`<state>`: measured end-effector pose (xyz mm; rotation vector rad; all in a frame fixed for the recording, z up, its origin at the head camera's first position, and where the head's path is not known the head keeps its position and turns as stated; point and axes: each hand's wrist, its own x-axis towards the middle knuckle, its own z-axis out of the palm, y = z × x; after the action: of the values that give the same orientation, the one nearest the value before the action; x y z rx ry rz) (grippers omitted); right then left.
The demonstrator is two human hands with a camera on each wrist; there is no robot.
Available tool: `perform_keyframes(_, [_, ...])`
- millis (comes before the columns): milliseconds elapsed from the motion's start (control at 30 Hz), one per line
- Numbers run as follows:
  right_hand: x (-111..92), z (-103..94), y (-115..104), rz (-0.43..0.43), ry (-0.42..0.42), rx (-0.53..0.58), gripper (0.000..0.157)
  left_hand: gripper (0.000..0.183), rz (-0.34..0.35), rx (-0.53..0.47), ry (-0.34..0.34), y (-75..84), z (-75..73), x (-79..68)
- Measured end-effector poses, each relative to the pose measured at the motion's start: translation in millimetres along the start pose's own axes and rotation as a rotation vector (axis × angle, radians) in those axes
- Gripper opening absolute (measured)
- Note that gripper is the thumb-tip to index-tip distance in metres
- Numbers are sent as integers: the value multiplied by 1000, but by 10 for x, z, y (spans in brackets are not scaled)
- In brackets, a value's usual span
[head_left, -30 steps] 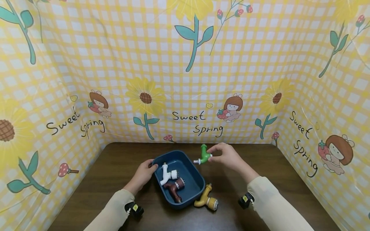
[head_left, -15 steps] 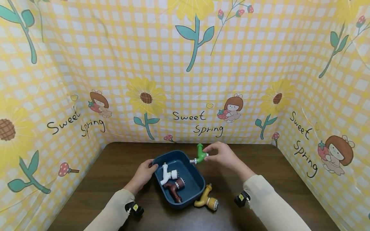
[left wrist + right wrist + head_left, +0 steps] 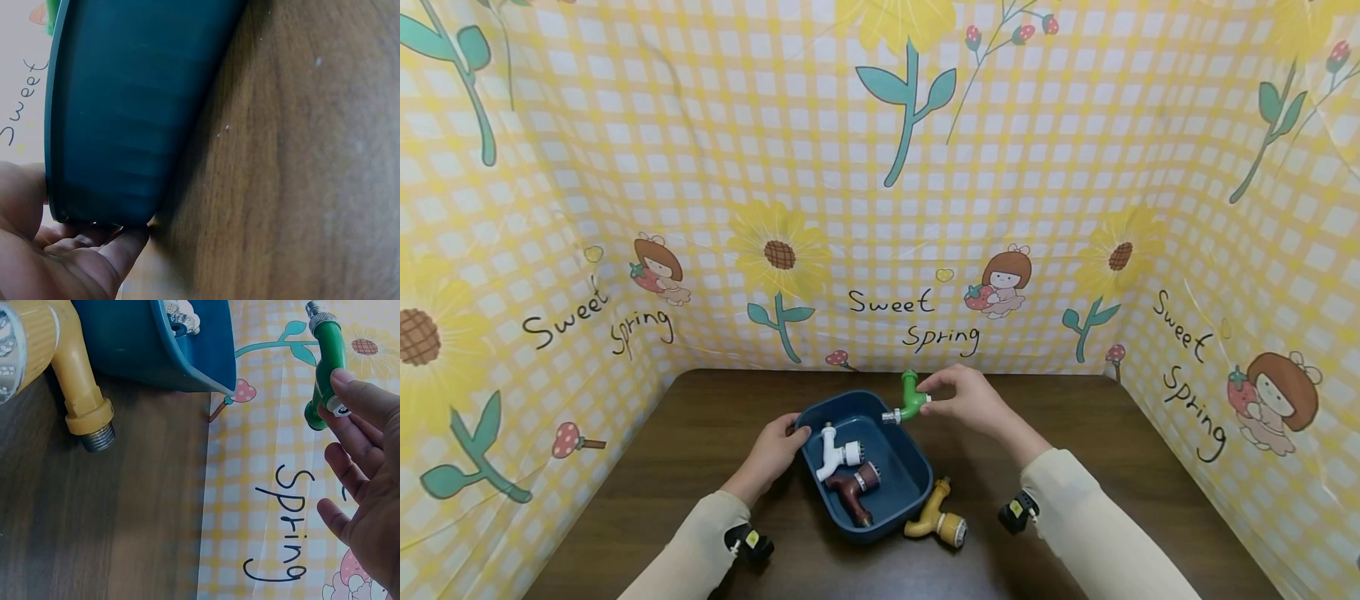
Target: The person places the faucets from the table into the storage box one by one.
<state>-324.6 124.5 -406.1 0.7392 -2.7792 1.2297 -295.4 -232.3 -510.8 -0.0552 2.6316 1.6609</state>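
Note:
My right hand (image 3: 973,404) pinches a green faucet (image 3: 912,398) between thumb and fingers, in the air over the far right rim of a blue plastic tub (image 3: 898,462). The metal-tipped end of this faucet points left over the tub in the head view. At the tub's left side, my left hand (image 3: 769,457) grips the rim, thumb on top and fingers against the outer wall (image 3: 119,125). Inside the tub lie a white faucet (image 3: 831,457) and a dark red-brown faucet (image 3: 850,490), side by side.
A yellow faucet (image 3: 936,515) lies on the wooden table (image 3: 715,442), close to the tub's near right corner. Behind and beside the table hangs a yellow checked cloth (image 3: 880,250) with flowers and lettering.
My right hand has moved left with the green faucet, from beside the tub to over its far right rim. The left hand and the tub stay where they were.

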Motion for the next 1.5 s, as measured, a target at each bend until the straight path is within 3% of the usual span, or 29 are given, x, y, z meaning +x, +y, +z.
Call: perform_keyframes(1500, [240, 292, -230, 5, -38, -28, 20, 42, 10, 6, 0, -21, 5, 20])
